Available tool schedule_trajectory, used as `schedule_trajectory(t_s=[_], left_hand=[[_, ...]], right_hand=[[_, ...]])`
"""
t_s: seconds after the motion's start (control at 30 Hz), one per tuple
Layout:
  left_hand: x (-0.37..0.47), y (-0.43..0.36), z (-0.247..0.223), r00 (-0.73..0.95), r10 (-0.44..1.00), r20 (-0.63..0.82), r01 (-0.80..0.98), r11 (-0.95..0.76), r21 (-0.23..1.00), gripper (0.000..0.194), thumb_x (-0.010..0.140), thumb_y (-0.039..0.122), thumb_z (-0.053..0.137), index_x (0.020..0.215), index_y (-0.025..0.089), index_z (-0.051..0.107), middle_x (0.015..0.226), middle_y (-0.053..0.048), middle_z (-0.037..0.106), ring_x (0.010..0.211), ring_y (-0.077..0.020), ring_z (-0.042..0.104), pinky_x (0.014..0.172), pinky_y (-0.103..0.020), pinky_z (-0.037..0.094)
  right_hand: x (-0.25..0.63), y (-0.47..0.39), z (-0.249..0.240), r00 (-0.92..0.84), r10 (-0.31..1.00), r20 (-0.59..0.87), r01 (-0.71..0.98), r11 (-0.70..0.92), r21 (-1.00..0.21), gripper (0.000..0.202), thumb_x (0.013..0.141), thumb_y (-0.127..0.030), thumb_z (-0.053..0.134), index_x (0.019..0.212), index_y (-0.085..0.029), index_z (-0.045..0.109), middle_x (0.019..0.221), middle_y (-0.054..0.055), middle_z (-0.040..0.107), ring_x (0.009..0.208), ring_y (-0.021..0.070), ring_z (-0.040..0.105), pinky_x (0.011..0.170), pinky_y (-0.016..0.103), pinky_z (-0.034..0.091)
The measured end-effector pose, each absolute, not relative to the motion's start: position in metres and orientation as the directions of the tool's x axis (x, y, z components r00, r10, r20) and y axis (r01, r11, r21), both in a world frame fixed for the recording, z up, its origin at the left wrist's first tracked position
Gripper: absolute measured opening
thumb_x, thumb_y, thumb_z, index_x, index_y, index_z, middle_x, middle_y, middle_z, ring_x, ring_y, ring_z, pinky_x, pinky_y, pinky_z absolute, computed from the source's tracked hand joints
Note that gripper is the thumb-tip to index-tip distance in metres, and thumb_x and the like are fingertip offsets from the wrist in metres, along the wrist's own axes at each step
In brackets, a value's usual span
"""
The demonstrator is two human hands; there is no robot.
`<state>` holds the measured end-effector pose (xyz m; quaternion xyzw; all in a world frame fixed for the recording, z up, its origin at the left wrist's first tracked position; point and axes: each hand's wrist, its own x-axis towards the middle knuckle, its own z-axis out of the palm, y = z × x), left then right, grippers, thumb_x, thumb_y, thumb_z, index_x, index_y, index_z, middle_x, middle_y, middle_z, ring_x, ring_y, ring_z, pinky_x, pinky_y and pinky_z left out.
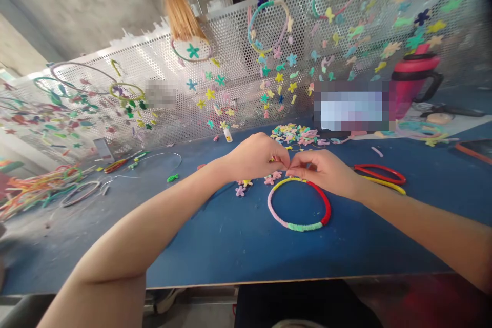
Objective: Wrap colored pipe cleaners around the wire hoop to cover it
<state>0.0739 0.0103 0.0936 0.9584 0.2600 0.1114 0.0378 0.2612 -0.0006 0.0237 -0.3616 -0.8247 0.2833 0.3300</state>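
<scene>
Fuzzy red-yellow-pink-mint ring toward our counter's front edge: which step?
Fine fingertip work, we'd guess; our left hand and right hand pinch something too tiny to tell. Next calls for steadiness.

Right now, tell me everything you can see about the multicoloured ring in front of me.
The ring looks fuzzy, as if wrapped in soft strands, with yellow, red, mint green and pale pink sections. It lies flat on the blue table, its middle open. Its far edge is close to your right hand; whether they touch isn't clear.
</scene>
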Motion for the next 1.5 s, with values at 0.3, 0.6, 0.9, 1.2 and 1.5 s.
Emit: schedule_trajectory(t_s=[0.3,0.6,0.9,1.2,1.5], left_hand=[[0.05,0.006,0.081,0.751,0.614,0.241,0.52,-0.776,0.356,0.015,0.078,0.019,0.055,0.078,0.019,0.07,0.075,0.001,0.069,0.064,-0.0086,0.059,0.061,-0.019,0.042],[0.018,-0.01,0.032,0.511,0.853,0.104,0.508,-0.397,0.764,0.015,0.076,0.028,0.061,0.078,0.015,0.066,0.073,-0.003,0.067,0.065,-0.0113,0.06,0.059,-0.02,0.045],[0.003,-0.033,-0.036,0.459,0.844,-0.276,0.486,0.022,0.874,0.019,0.07,0.03,0.065,0.074,0.012,0.063,0.11,-0.011,0.061,0.066,-0.0116,0.062,0.047,-0.018,0.038],[0.019,-0.024,-0.041,0.433,0.847,-0.309,0.377,0.142,0.915,0.024,0.065,0.034,0.068,0.075,0.013,0.064,0.121,-0.011,0.055,0.057,-0.0068,0.06,0.042,-0.015,0.033],[0.052,0.009,-0.052,0.509,0.818,-0.266,0.301,0.12,0.946,0.027,0.063,0.033,0.072,0.074,0.01,0.063,0.113,-0.013,0.06,0.05,-0.0026,0.051,0.039,-0.016,0.026]], right_hand=[[0.273,-0.007,0.026,-0.573,0.757,0.315,0.524,0.634,-0.569,0.027,0.086,-0.039,0.046,0.076,-0.019,0.062,0.075,0.002,0.065,0.068,0.0137,0.056,0.061,0.024,0.038],[0.296,0.005,0.002,-0.637,0.75,0.177,0.583,0.619,-0.526,0.031,0.089,-0.039,0.038,0.09,-0.021,0.063,0.087,0.002,0.068,0.078,0.0153,0.06,0.065,0.024,0.039],[0.321,0.046,-0.047,-0.452,0.892,0.004,0.859,0.437,-0.265,0.036,0.08,-0.054,0.043,0.088,-0.023,0.06,0.073,0.001,0.067,0.068,0.0178,0.06,0.052,0.025,0.033],[0.313,0.026,-0.043,-0.434,0.899,-0.064,0.897,0.424,-0.128,0.02,0.078,-0.033,0.047,0.064,-0.022,0.055,0.061,0.0,0.062,0.054,0.0156,0.055,0.046,0.025,0.023],[0.324,-0.036,-0.038,-0.513,0.835,-0.198,0.854,0.473,-0.216,0.026,0.082,-0.031,0.042,0.06,-0.021,0.052,0.058,0.0,0.058,0.054,0.0153,0.053,0.05,0.025,0.026]])
